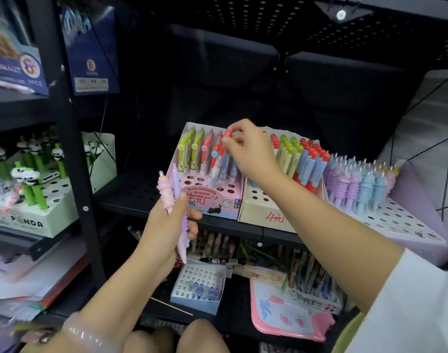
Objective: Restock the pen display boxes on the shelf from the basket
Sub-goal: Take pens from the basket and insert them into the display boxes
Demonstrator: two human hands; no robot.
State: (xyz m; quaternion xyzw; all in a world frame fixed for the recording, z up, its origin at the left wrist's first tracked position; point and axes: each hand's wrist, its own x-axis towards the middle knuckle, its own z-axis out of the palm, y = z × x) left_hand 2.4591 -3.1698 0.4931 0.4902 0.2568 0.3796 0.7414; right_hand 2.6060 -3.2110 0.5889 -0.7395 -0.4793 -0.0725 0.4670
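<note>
My right hand (248, 149) pinches the red cap of a blue pen (226, 159) standing in the pink "Retractable eraser" display box (210, 197) on the middle shelf. My left hand (167, 220) grips a pink ridged pen (165, 192) and a lilac pen (176, 184), upright, just left of that box. A beige box (258, 207) of red-capped and green-capped pens stands to the right, then a lilac box (401, 222) of pastel ridged pens. The basket is not in view.
A black upright post (72, 149) separates a panda pen box (37, 217) at left. Below the shelf edge (223, 225) lie a small blue box (197, 289), loose pens and a pink tray (289, 317). Papers pile at lower left.
</note>
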